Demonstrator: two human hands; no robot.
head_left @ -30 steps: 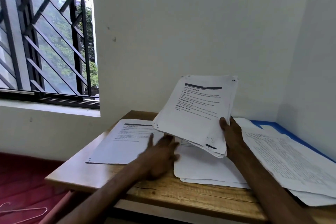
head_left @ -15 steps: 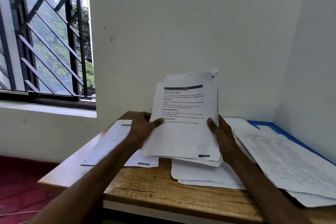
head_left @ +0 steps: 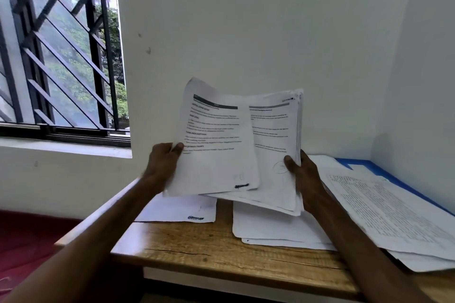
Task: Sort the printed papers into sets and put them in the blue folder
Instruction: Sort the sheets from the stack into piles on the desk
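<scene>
**Here, a held stack (head_left: 273, 155) of printed papers is fanned open above a wooden desk (head_left: 221, 248)**

A plain white wall (head_left: 246, 19) fills most of the view and meets a second wall in a corner at the right. At the left is a window (head_left: 56, 56) with dark diagonal bars and green trees beyond it. Below the window, a strip of red floor (head_left: 24, 233) shows beside the desk.

The desk stands in the corner, its front edge nearest the viewer. At its far right lies the blue folder (head_left: 384, 170), flat against the side wall. Only its blue border shows, because the right pile (head_left: 394, 216) of text-covered pages lies over it and spreads toward the desk's front edge. Just left of that, the middle pile (head_left: 270, 226) of loosely stacked white pages rests on the bare wood. Further left, a single sheet (head_left: 177, 211) lies flat with a small dark mark near its bottom edge.

Above the desk, the held stack stands nearly upright, facing the viewer, over the middle pile. Its front sheet (head_left: 216, 155) is peeled leftward from the rest, showing a dark header bar and lines of text too blurred to read. The page behind it carries a similar header.

The left hand (head_left: 161, 162) pinches the front sheet's left edge, thumb on the printed side. The right hand (head_left: 305, 174) grips the stack's right edge, thumb pressed on the front.
</scene>
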